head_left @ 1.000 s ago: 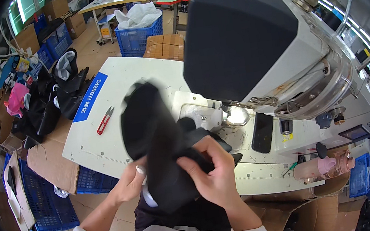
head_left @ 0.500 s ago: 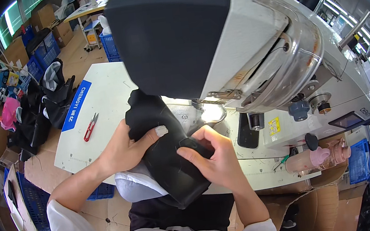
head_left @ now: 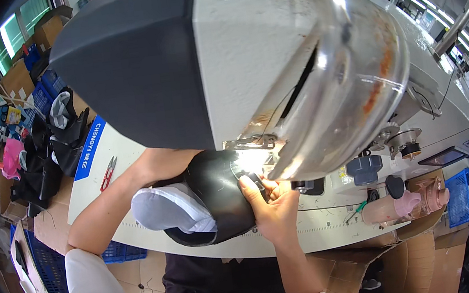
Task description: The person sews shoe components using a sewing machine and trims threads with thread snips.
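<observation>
A black leather-like shoe upper [head_left: 225, 191] with a white padded lining [head_left: 166, 207] is under the head of a sewing machine [head_left: 257, 44]. Its far edge lies in the bright lamp light at the needle area. My right hand [head_left: 273, 203] grips the near right edge, thumb on top and fingers curled beneath. My left hand [head_left: 169, 161] reaches to the far left side of the upper; the machine head hides its fingers. The upper's open end, with the lining bulging out, faces me at the lower left.
Red-handled thread snips [head_left: 109, 175] lie on the white table [head_left: 90, 185] at the left. To the right are a pink bottle [head_left: 391, 207], a green-handled screwdriver [head_left: 357, 211] and a partly covered dark phone [head_left: 314, 187]. Cardboard [head_left: 413, 265] and blue crates [head_left: 52, 280] flank the table.
The upper has gone from above the table to under the machine head, turning so its lining shows at left. My left hand has moved behind the head. The view has come closer to the machine.
</observation>
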The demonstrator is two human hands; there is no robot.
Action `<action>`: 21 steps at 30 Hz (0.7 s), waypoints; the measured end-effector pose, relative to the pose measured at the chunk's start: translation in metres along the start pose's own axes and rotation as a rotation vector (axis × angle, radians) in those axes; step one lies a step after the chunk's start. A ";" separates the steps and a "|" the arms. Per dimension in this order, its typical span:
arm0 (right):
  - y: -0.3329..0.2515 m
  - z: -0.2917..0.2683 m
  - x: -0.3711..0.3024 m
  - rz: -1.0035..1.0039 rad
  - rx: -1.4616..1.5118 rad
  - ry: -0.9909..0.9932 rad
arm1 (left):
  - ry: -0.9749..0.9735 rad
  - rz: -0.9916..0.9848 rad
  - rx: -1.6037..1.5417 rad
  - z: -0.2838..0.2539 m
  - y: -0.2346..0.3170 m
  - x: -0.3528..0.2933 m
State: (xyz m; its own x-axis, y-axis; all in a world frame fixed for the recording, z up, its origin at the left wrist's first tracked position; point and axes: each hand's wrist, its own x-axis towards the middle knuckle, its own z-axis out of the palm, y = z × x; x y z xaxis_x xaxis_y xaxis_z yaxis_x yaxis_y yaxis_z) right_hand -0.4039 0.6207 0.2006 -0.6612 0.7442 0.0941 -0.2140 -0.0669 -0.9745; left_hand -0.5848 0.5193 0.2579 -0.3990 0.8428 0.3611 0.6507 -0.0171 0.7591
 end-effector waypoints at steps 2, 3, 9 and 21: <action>0.008 0.003 -0.001 -0.024 -0.108 0.065 | -0.022 0.031 0.016 -0.004 -0.003 0.008; 0.014 0.005 -0.002 -0.048 -0.221 0.126 | -0.032 0.046 0.023 -0.007 -0.005 0.012; 0.022 0.022 -0.001 -0.165 -0.184 0.235 | -0.087 0.148 0.059 -0.023 -0.018 0.032; 0.015 0.002 -0.011 0.106 0.220 -0.047 | 0.223 0.269 0.304 -0.022 0.087 -0.069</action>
State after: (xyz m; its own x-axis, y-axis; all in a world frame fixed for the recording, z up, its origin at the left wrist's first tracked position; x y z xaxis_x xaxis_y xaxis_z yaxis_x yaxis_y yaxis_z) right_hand -0.4012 0.6098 0.1859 -0.7197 0.6942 0.0078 -0.2898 -0.2902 -0.9120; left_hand -0.5148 0.4480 0.3104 -0.2975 0.6933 0.6564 0.8969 -0.0327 0.4410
